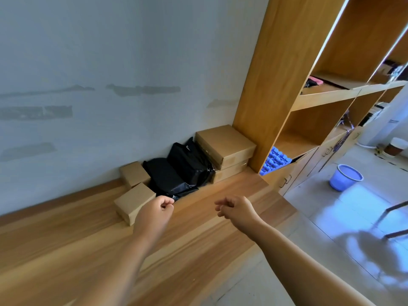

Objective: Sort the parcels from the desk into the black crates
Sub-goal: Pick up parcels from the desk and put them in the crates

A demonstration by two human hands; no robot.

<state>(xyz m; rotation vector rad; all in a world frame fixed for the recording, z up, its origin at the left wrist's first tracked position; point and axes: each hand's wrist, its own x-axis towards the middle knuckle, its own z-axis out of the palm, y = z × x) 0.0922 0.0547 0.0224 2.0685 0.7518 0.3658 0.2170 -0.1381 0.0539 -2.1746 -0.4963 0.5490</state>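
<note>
Parcels lie against the wall at the back of the wooden desk (198, 219). There are two black plastic bags (167, 175) (189, 160), two small cardboard boxes (134, 202) (133, 173), and two larger stacked boxes (225, 142) by the shelf unit. My left hand (157, 209) hovers with loosely curled fingers just in front of the nearer black bag's front corner and beside the nearest small box, holding nothing. My right hand (236, 208) hangs over the desk further right, fingers loosely curled, holding nothing. No black crate is in view.
A tall wooden shelf unit (309, 96) stands at the desk's right end, with a blue tray (276, 160) in a low compartment. A blue bucket (345, 180) sits on the tiled floor, and metal chair legs (393, 219) show at the right edge.
</note>
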